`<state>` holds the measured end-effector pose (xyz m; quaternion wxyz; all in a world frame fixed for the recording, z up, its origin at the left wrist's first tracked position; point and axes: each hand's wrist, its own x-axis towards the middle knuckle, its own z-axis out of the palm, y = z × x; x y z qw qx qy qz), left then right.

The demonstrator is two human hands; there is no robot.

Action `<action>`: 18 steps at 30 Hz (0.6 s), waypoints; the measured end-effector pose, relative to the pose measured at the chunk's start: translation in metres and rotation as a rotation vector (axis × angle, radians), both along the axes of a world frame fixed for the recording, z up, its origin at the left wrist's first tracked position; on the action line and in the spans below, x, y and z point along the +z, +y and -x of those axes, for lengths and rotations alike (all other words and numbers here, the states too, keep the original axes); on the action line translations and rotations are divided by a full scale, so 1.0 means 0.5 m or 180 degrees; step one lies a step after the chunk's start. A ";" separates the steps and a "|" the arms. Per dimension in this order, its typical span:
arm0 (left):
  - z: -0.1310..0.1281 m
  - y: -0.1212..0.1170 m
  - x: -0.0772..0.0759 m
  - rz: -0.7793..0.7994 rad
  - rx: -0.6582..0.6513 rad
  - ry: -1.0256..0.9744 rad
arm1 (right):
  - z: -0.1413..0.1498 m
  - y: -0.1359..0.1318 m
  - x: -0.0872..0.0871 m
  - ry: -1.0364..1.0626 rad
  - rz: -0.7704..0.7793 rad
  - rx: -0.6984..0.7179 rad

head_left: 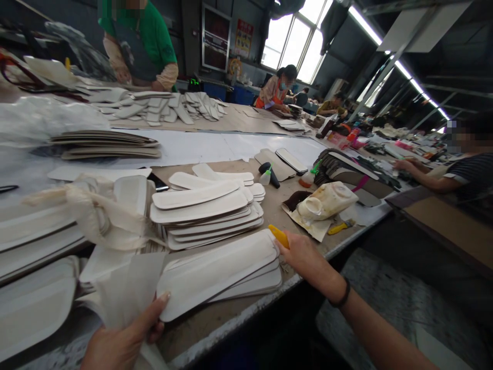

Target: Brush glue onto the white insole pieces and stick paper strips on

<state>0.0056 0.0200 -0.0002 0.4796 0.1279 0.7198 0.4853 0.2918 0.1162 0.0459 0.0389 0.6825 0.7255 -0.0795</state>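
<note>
My left hand point(125, 329) is closed at the near left end of a long, pale panel with rounded corners point(219, 270). Its thumb lies over the panel's edge, and the other fingers are partly hidden. Thin whitish sheet material point(129, 288) hangs beside this hand. At the panel's far right end, my right hand point(302, 254) is wrapped round a yellow handle point(279, 236). The handle's other end is hidden in the hand. More such panels lie fanned out beneath the top one. Just behind is a stack of similar pale pieces point(208, 213).
More stacks of panels point(34, 303) fill the left side, with crumpled cream fabric point(103, 210) on top. To the right lie a stained plastic container point(327, 198), a yellow brush point(341, 226) and small bottles point(265, 177). Several people work nearby, one across the table in green point(154, 38).
</note>
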 end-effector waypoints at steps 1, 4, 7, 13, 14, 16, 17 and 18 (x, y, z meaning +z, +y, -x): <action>0.002 -0.003 -0.001 0.0055 0.0000 -0.0030 | -0.001 -0.003 -0.006 0.0013 -0.0042 0.0004; 0.003 -0.013 0.005 -0.0005 0.0037 -0.0067 | -0.002 -0.008 -0.021 0.0107 -0.0196 0.0114; 0.001 -0.024 0.015 -0.0182 0.0093 -0.0215 | -0.005 -0.009 -0.033 0.0231 -0.0294 0.0157; 0.014 -0.036 0.024 -0.0463 0.0306 -0.0464 | -0.013 -0.003 -0.057 0.0594 -0.0540 0.0206; 0.016 -0.038 0.024 -0.0491 0.0353 -0.0482 | -0.013 -0.006 -0.056 0.0600 -0.0623 0.0210; 0.020 -0.042 0.022 -0.0533 0.0438 -0.0528 | -0.012 -0.018 -0.049 0.0587 -0.0773 0.0163; 0.022 -0.044 0.021 -0.0547 0.0488 -0.0552 | -0.009 -0.027 -0.043 0.0615 -0.0798 0.0113; 0.023 -0.045 0.018 -0.0563 0.0544 -0.0572 | -0.006 -0.036 -0.038 0.0699 -0.0737 0.0042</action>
